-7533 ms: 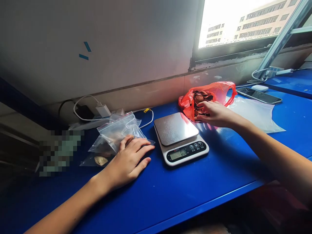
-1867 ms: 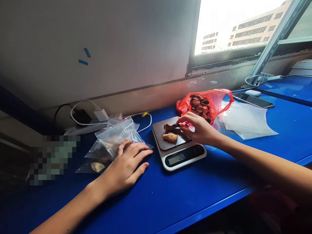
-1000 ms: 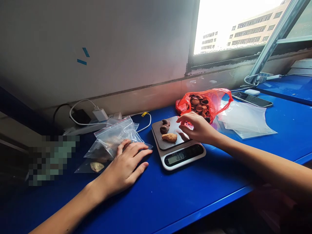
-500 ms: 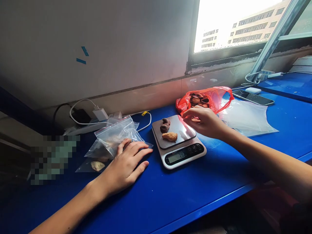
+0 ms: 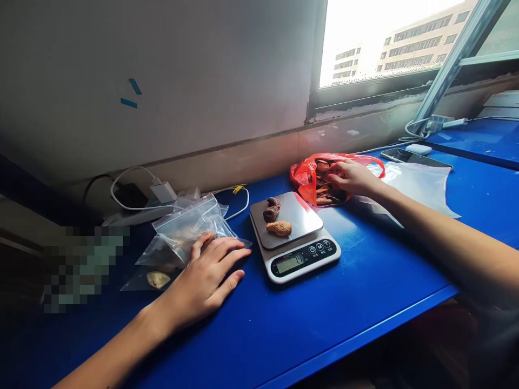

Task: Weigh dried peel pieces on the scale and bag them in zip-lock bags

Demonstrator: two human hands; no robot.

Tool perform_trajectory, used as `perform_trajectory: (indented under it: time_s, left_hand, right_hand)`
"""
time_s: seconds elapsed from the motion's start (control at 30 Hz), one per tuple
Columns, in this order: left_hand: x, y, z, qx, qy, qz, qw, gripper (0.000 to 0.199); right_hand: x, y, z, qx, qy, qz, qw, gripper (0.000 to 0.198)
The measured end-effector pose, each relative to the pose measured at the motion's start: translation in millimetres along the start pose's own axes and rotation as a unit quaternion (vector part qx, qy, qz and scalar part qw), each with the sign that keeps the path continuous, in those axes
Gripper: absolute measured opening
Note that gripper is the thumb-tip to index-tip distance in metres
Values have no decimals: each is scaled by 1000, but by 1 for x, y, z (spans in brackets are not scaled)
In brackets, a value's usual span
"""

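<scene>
Holding the right hand [image 5: 357,178] at the open mouth of a crumpled, see-through red plastic bag [image 5: 300,175]

The dried, curled, reddish-brown pieces [image 5: 323,195] lie heaped in that bag, under and just ahead of the right fingers. They point every which way, so no single long axis stands out. The right hand is much the nearer to them. Its fingers are bent towards one another; whether they pinch a piece cannot be told, as their tips blend into the heap.

What matters most, in my judgement, is the short way between bag and scale. The white plastic digital scale [image 5: 310,260] sits left of the right hand and closer to the person, its square, shiny metal platform [image 5: 304,216] just beside the bag. Towards the platform's left lie a dark brown, wrinkled, hooked piece [image 5: 272,212] and, in front of it, a tan, knobbly, club-shaped piece [image 5: 279,229] with its long axis running roughly side to side.

Across the scale, the left hand [image 5: 205,274] rests palm down, fingers loosely spread over the edge of some clear zip-top plastic bags [image 5: 188,219] on the blue counter [image 5: 284,329].
</scene>
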State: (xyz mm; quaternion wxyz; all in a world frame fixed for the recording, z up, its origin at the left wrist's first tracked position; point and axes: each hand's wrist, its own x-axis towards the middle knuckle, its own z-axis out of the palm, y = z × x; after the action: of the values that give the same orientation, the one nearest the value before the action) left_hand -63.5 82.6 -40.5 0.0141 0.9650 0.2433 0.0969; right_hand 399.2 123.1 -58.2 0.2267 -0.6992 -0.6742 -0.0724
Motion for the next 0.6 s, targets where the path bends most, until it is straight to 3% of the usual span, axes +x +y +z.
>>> perform_trajectory:
  time_s: [0.3, 0.6]
  left_hand:
    - [0, 1, 0, 4, 1, 1, 1000, 35]
    - [-4, 1, 3, 3, 23, -2, 1000, 35]
  right_hand:
    - [-10, -4, 6, 82, 71, 24, 994, 15]
    - [-7, 6, -18, 96, 150, 27, 984, 18]
